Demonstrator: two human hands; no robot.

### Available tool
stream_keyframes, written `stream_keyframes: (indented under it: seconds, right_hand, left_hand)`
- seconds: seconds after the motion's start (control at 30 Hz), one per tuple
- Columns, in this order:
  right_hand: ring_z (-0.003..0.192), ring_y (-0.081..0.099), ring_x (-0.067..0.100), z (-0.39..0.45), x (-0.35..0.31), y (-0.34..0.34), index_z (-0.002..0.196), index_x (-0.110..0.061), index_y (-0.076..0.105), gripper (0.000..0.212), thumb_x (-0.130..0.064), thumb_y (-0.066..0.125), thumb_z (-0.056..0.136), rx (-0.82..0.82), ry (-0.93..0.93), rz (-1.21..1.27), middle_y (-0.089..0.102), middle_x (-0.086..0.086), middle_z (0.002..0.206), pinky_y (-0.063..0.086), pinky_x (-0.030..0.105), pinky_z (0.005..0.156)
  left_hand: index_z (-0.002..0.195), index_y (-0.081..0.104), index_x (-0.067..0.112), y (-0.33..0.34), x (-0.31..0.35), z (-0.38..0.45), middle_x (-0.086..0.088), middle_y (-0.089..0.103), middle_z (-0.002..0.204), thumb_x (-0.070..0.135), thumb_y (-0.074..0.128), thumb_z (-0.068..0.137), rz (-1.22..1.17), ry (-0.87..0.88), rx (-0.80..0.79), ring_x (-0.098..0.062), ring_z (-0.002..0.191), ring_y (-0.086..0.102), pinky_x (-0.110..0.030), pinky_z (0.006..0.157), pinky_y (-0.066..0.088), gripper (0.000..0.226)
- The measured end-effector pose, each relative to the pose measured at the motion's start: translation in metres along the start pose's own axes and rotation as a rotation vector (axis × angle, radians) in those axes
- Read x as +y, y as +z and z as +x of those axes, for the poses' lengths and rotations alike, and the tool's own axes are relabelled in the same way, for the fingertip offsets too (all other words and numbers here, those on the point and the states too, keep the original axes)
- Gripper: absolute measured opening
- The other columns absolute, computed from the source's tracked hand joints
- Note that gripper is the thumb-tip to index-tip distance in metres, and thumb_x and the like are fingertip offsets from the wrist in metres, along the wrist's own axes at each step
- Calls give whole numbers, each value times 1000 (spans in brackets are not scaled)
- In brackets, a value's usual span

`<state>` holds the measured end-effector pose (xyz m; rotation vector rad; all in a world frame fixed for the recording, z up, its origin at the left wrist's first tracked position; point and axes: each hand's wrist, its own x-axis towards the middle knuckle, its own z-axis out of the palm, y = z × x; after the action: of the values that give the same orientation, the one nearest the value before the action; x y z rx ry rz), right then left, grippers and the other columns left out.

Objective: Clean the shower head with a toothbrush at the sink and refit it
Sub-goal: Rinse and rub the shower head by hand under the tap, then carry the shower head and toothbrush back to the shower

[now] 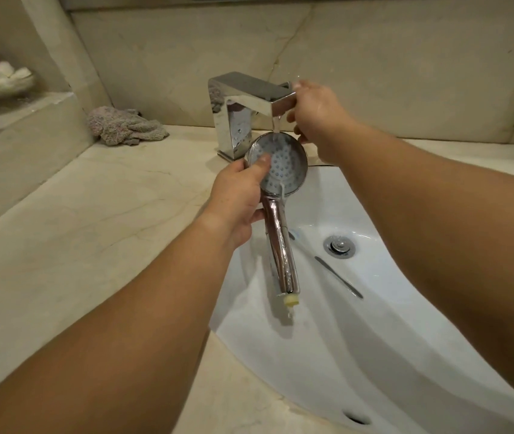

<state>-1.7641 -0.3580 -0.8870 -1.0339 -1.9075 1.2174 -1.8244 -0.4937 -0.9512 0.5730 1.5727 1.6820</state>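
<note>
A person's left hand (237, 195) gripped the chrome shower head (277, 170) where the round face meets the handle, thumb pressed flat on the nozzle plate, and held it face-up under the stream from the square chrome tap (249, 101). The right hand (315, 117), just beyond and to the right of the left, grasped the outer end of the tap's top lever, apparently to govern the flow. The tilt seemed deliberate: water struck the far rim of the face, ran across the nozzles and fell in a thin trickle off the near edge, while more dripped from the pale threaded fitting (291, 300) at the foot of the handle, so all of it drained into the white sink (374, 355) below both hands. The step looked like rinsing.

A thin dark object, possibly the toothbrush (338, 277), lay in the basin below the right forearm, near the drain plug (339, 244); it was too indistinct to name with certainty, and neither hand held it. If it was the brush, the right hand would have had to leave the tap and reach down past the dangling handle to take it.

A crumpled greyish cloth (124, 126) sat on the marble tabletop (61, 230), well to the left of the left hand, beside the tap's base. More pale fabric (8, 79) lay blurred on a raised ledge farther left.
</note>
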Motion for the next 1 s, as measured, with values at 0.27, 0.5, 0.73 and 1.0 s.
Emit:
stream_keyframes:
  seconds: [0.27,0.5,0.73,1.0]
  right_hand:
    - [67,41,14,-15,6,-3,77,-31,71,46,-32,33,103,-35,-85,93,46,6,83,38,31,68]
    - [93,60,23,-34,50,-13,97,-21,57,25,-40,40,99,163,12,-32,62,0,93,50,44,87]
    - [65,62,28,-79,104,-35,81,-2,64,31,-29,53,92,-291,279,-705,68,13,80,50,32,61]
    - [79,54,23,-111,145,-4,86,-14,58,16,-30,63,87,-439,102,-1197,58,2,87,42,28,67]
  left_hand:
    - [108,67,23,1,1,3,5,78,90,37,61,98,8,4,8,-16,81,75,-33,61,58,18]
    - [109,66,20,-3,1,-2,4,79,93,34,65,96,35,60,-31,-15,81,76,-36,63,61,19]
    - [114,66,16,-1,6,-16,-9,71,114,20,67,94,192,256,-157,-25,107,69,-46,85,61,21]
    - [100,52,-9,7,11,-34,-34,55,110,24,64,86,288,402,-173,-49,110,58,-62,87,56,38]
